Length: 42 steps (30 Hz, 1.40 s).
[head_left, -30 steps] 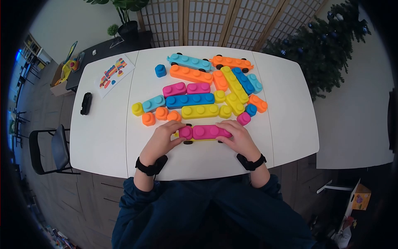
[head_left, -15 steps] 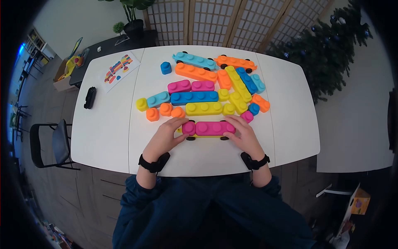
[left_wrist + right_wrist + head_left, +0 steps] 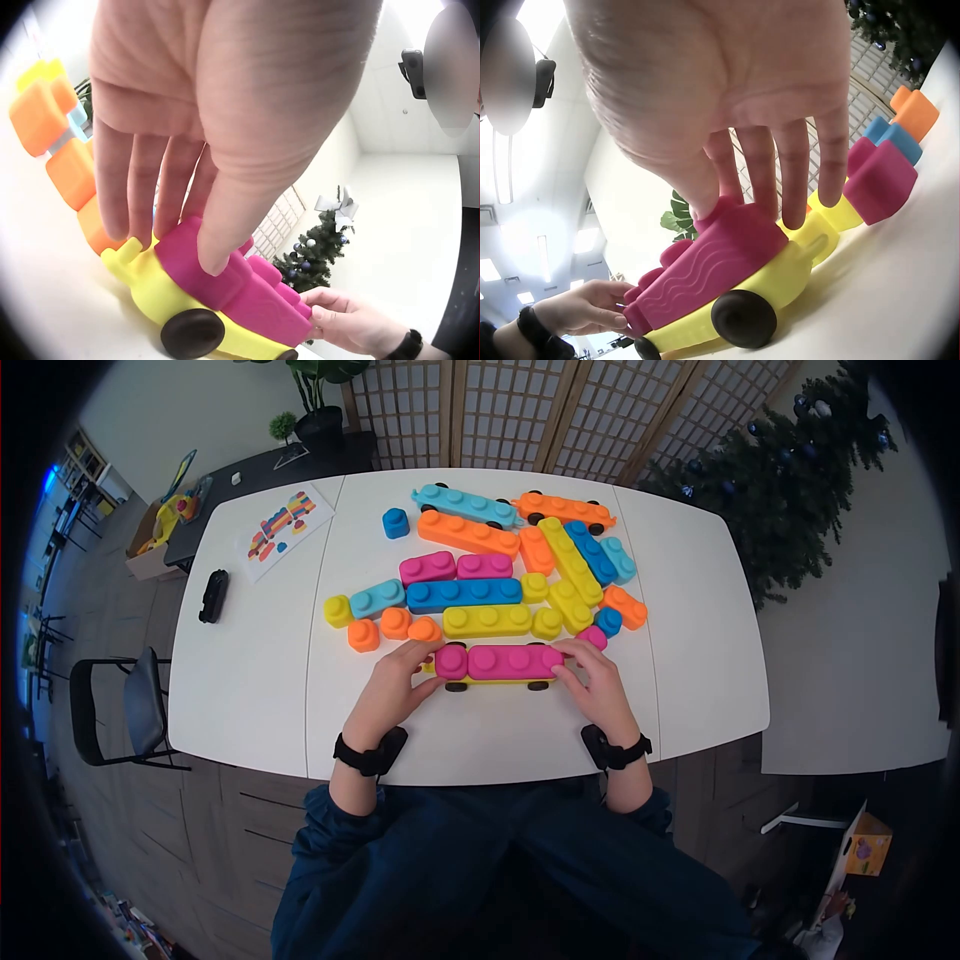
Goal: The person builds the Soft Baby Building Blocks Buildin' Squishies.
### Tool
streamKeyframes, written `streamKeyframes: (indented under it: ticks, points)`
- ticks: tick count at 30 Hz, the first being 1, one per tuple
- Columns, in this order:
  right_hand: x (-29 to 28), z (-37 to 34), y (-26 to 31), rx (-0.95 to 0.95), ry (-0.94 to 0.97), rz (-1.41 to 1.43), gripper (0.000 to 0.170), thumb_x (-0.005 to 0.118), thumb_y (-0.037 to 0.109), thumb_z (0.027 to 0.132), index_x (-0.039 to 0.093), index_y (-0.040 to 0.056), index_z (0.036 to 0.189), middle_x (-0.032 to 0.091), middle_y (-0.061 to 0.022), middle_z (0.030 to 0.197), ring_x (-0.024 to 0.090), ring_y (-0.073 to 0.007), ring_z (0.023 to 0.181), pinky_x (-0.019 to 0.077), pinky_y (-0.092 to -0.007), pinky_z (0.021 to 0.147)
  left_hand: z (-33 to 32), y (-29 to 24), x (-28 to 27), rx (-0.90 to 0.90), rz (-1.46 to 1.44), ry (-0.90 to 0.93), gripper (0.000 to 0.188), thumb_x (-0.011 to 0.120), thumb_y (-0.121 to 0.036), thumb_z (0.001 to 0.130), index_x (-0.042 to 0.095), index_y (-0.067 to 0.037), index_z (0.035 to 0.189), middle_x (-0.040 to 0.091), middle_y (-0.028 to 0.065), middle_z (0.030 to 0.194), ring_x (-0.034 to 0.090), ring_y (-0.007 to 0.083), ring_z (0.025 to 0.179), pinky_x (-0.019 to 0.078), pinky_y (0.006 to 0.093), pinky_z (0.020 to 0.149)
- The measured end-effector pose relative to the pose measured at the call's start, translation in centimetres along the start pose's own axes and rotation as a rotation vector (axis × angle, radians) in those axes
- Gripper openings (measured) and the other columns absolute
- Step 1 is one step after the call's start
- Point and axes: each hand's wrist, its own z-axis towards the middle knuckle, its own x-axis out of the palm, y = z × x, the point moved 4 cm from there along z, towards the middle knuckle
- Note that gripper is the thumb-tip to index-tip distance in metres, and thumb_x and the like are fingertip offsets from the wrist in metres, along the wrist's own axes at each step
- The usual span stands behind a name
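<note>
A yellow wheeled car base (image 3: 780, 277) with black wheels stands on the white table in front of the person. On top sit a small pink block (image 3: 451, 661) and, right beside it, a long pink block (image 3: 515, 660). The left hand (image 3: 393, 688) holds the left end, thumb against the small block's near side and fingers round the far side, by the yellow hitch (image 3: 121, 259). At the opposite end, the right hand (image 3: 602, 690) pinches the long block between thumb and fingers.
Loose blocks lie just beyond the car, among them a yellow block (image 3: 487, 622) and a long blue block (image 3: 464, 595). Farther back stand a light blue car (image 3: 465, 506) and an orange car (image 3: 566, 510). A printed picture sheet (image 3: 288, 530) and a black object (image 3: 213, 596) lie at the left.
The pink-topped car has shifted slightly away from the person, toward the loose blocks. The right hand has drawn back to the right end, uncovering more of the long pink block.
</note>
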Motion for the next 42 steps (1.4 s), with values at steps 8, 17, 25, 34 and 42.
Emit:
streamKeyframes:
  ticks: [8,17,25,34,42]
  points:
    - [-0.2,0.5,1.2,-0.060,-0.060,-0.027,0.030,0.073,0.010,0.091,0.067,0.0034,0.120,0.069,-0.0140,0.117,0.066,-0.0329,0.109,0.0521,-0.0378,0.096,-0.1,-0.1,-0.9,-0.084,-0.041,-0.016,0.050,0.078,-0.006,0.086,0.061,-0.007,0.134,0.069,0.0115,0.120,0.069,0.0233,0.104,0.0577,0.0335,0.087]
    - [0.2,0.2,0.2,-0.063,-0.031,0.034,0.029,0.074,0.006,0.089,0.069,0.0034,0.117,0.069,-0.0138,0.119,0.067,-0.0323,0.110,0.0530,-0.0369,0.096,0.7,6.7,-10.5,-0.101,0.451,-0.390,0.057,0.075,-0.001,0.083,0.058,-0.008,0.137,0.066,0.0143,0.127,0.064,0.0345,0.115,0.0514,0.0429,0.100]
    - [0.6,0.1,0.1,-0.083,-0.058,0.023,0.028,0.074,0.007,0.089,0.069,0.0035,0.116,0.070,-0.0140,0.117,0.067,-0.0328,0.109,0.0539,-0.0369,0.094,1.7,10.4,-10.6,-0.284,0.399,-0.233,0.050,0.076,0.003,0.079,0.062,-0.005,0.126,0.066,0.0165,0.123,0.063,0.0358,0.115,0.0522,0.0419,0.095]
    - [1.3,0.4,0.6,-0.095,-0.057,0.016,0.027,0.074,0.008,0.089,0.070,0.0046,0.116,0.070,-0.0141,0.117,0.068,-0.0324,0.108,0.0547,-0.0373,0.093,1.6,-1.4,-7.0,0.121,0.104,-0.243,0.047,0.079,-0.001,0.077,0.065,-0.005,0.121,0.064,0.0119,0.118,0.064,0.0311,0.107,0.0518,0.0360,0.095]
    - [1.6,0.5,0.9,-0.095,-0.054,0.011,0.026,0.074,0.009,0.089,0.070,0.0040,0.115,0.070,-0.0144,0.116,0.068,-0.0322,0.108,0.0546,-0.0372,0.092,2.6,-4.1,-0.7,0.220,-0.014,0.075,0.048,0.081,-0.004,0.077,0.065,-0.006,0.122,0.061,0.0114,0.120,0.061,0.0297,0.112,0.0521,0.0369,0.095]
